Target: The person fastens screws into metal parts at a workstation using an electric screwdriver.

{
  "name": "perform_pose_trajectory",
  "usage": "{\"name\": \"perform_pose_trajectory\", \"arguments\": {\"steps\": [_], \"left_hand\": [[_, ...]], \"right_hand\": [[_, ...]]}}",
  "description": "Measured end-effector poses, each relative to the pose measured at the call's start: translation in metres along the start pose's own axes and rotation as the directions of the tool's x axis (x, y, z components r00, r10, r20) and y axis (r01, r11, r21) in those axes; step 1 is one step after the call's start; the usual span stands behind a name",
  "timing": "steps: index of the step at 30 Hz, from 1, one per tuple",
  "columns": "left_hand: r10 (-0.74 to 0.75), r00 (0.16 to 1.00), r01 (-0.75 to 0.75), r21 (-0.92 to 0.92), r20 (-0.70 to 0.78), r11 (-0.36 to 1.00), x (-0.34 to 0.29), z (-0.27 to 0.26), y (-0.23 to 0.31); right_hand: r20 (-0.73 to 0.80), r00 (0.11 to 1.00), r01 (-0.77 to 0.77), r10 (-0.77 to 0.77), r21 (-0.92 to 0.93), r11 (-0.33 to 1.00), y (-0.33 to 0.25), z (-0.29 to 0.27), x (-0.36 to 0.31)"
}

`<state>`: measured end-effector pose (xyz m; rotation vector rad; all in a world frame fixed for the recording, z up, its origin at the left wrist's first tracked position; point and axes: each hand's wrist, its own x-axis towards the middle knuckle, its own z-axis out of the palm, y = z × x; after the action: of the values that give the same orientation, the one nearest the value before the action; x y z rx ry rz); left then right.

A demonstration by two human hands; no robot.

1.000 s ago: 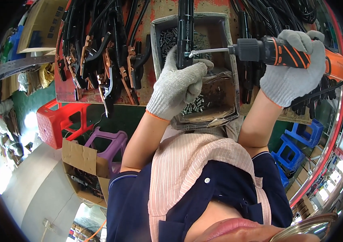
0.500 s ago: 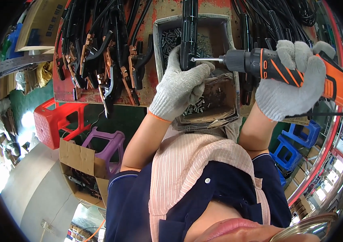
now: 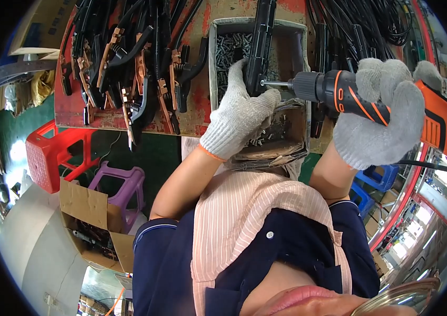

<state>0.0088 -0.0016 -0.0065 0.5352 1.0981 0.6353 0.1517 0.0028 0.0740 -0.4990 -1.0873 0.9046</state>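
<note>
My left hand (image 3: 240, 117), in a grey knit glove, is closed around the lower end of a black tubular handle (image 3: 262, 47), which points away from me, its top tilted slightly right. My gloved right hand (image 3: 380, 121) grips an orange and black power drill (image 3: 347, 95) that lies sideways, pointing left. The drill's slim metal bit (image 3: 277, 83) meets the handle's right side just above my left fingers. Any screw at that contact is too small to make out. Below the handle stands a worn carton (image 3: 213, 63) holding small metal screws (image 3: 228, 48).
Left on the red, worn table (image 3: 194, 118) lie several black clamps with copper-coloured jaws (image 3: 139, 68). Black cables (image 3: 334, 26) are heaped at the right. A red stool (image 3: 44, 163), a purple stool (image 3: 123, 179) and an open cardboard box (image 3: 84, 203) stand at the lower left.
The handle has shifted a little right and tilted, with my left hand still on it. The drill sits slightly lower, and less of its bit shows between chuck and handle.
</note>
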Motion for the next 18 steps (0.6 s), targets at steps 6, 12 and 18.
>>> {"name": "perform_pose_trajectory", "arguments": {"steps": [6, 12, 18], "left_hand": [[0.002, 1.000, -0.002, 0.008, 0.026, 1.000, 0.000, 0.001, 0.004], [0.021, 0.994, -0.023, 0.025, 0.105, 0.999, -0.004, -0.003, -0.002], [-0.054, 0.956, 0.036, 0.065, 0.288, 0.997, -0.040, 0.037, -0.004]], "right_hand": [[0.001, 0.999, 0.038, -0.038, -0.023, 0.999, 0.000, 0.002, 0.000], [-0.283, 0.959, -0.014, -0.018, -0.112, 0.994, -0.005, 0.010, -0.016], [-0.358, 0.889, 0.315, -0.286, 0.025, 0.949, -0.095, -0.048, -0.057]]}}
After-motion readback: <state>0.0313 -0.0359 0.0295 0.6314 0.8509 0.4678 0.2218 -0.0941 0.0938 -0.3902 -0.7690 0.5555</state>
